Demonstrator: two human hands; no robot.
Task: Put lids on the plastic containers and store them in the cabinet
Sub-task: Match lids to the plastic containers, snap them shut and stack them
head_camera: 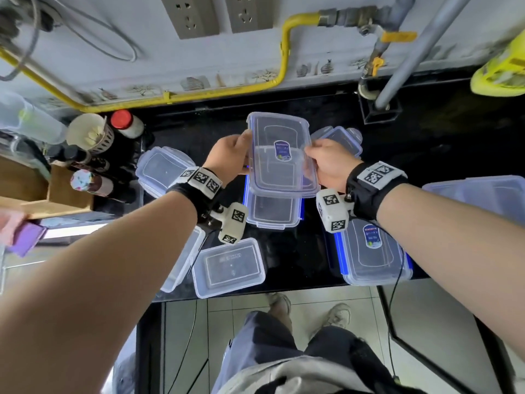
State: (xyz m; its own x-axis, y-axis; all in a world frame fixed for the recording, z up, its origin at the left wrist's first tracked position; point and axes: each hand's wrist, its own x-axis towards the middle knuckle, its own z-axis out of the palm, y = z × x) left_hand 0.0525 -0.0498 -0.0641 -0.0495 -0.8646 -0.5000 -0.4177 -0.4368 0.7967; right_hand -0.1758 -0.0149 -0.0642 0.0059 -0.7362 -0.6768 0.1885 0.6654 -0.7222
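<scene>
Plastic containers [228, 267] crowd a black countertop [309, 260] below a tiled wall [227, 61].

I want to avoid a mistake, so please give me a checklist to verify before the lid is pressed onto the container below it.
1. Lid held at both long sides by left hand and right hand: ok.
2. Open container sits under the lid: ok.
3. Lid lined up with container: not ok, shifted toward the wall.
4. Lid level: cannot tell.
5. Container's blue clips folded outward: cannot tell.
</scene>
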